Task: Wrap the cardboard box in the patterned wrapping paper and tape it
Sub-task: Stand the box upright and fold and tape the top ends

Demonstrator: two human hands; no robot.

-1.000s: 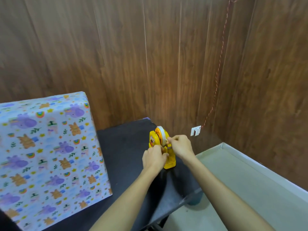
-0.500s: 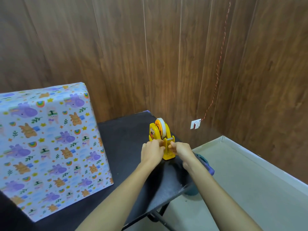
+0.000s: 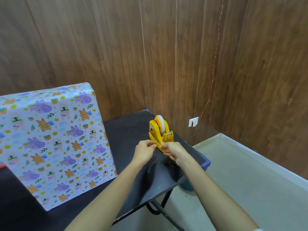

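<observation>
Both hands (image 3: pixel 144 150) seemingly pinch tape dispenser's (image 3: pixel 155 132) near-pointing cutter end.

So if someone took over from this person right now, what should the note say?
Hands: left hand and right hand both pinch at the front of the yellow tape dispenser; no strip can be made out.
Wrapped box: stands on the black table, left of the dispenser, apart from it.
Done: every visible face is papered.
To do: tear off tape, seal the seams.
</observation>
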